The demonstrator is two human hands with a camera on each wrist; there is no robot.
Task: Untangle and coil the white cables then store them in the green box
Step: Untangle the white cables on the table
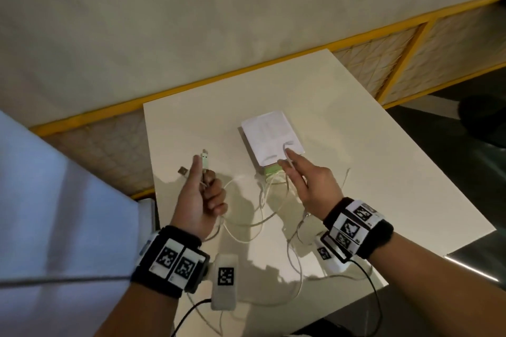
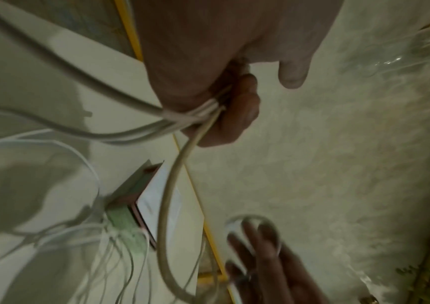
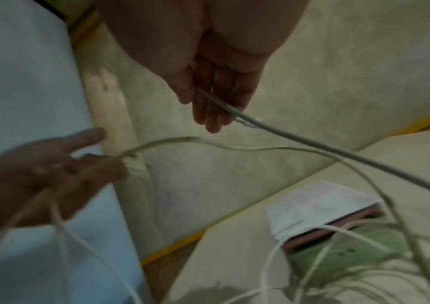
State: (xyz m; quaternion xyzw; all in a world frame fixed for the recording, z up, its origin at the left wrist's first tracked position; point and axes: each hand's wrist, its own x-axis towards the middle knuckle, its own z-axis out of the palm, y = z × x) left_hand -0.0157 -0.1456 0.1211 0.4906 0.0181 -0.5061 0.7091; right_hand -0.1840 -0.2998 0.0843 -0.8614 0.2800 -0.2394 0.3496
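The left hand (image 1: 201,197) is raised above the near left part of the white table (image 1: 369,145), thumb up and fingers curled round a bunch of white cables (image 1: 254,216). From the left wrist view, several strands enter this fist (image 2: 208,82) side by side, about four, though blur makes the exact count uncertain. One USB plug (image 1: 204,158) stands up out of the top of the fist, its metal tip showing. A second connector (image 1: 182,171), darker and square, lies on the table just left of the hand.

The cables are thin, round and off-white, some greyer than others. They sag from the left hand in loose loops over the table's near half, crossing one another in a tangle, and some trail over the near edge.

Farther right, the one green box (image 1: 269,172) sits near the table's middle. Only its pale green front end shows in the head view, because a white lid (image 1: 272,142) covers the rest; a reddish-brown band lies between lid and green base (image 3: 338,265). Strands lie bunched against its front.

The right hand (image 1: 309,183) hovers above the box's near end with fingers straight and spread. In the right wrist view, one cable (image 3: 312,144) runs across these fingers (image 3: 216,107) without being gripped.
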